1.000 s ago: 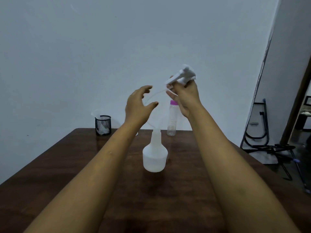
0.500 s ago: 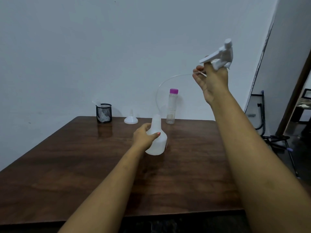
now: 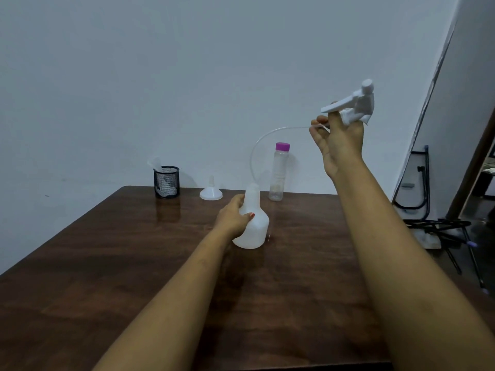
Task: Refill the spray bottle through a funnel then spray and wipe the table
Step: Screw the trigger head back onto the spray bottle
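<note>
The white spray bottle (image 3: 254, 223) stands upright on the brown table (image 3: 134, 263) with its neck uncapped. My left hand (image 3: 233, 216) grips the bottle at its shoulder. My right hand (image 3: 338, 137) holds the white trigger spray head (image 3: 353, 103) high up to the right; its thin clear dip tube (image 3: 263, 139) curves down into the bottle's neck. A white funnel (image 3: 211, 192) lies mouth-down near the table's far edge. A clear water bottle with a purple cap (image 3: 278, 172) stands upright behind the spray bottle.
A black mesh cup (image 3: 166, 182) with white cloth or paper in it sits at the table's far left corner. A plain wall runs behind the table. A black metal stand (image 3: 434, 223) is on the floor to the right.
My left hand dropped from the air onto the spray bottle and gripped it. My right hand lifted the spray head up and to the right, drawing the tube out of the bottle.
</note>
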The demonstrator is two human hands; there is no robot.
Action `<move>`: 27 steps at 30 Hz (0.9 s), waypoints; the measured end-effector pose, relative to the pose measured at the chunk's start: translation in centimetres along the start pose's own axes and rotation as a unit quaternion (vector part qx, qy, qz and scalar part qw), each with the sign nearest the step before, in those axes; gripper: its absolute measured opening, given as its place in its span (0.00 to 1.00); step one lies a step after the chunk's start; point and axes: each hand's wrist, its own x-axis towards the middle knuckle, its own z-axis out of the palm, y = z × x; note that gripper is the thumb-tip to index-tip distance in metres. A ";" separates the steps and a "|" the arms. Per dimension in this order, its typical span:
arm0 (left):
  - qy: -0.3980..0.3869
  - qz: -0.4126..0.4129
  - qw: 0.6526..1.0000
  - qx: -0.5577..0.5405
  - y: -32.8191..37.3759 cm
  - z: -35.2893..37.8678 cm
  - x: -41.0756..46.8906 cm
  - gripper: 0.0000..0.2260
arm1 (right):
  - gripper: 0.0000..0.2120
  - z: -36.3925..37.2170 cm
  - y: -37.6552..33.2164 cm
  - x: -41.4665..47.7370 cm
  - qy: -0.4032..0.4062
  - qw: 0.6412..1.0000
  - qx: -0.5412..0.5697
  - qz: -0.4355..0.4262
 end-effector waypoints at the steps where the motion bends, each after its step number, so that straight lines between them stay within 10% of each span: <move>1: 0.000 -0.002 1.000 -0.002 -0.1 0.0 0.1 0.23 | 0.06 0.0 0.3 0.1 0.000 1.000 0.003 0.000; 27: 0.012 0.012 0.999 -0.045 0.4 -0.3 0.4 0.25 | 0.05 -1.2 5.2 -0.6 -0.093 0.978 -0.184 0.043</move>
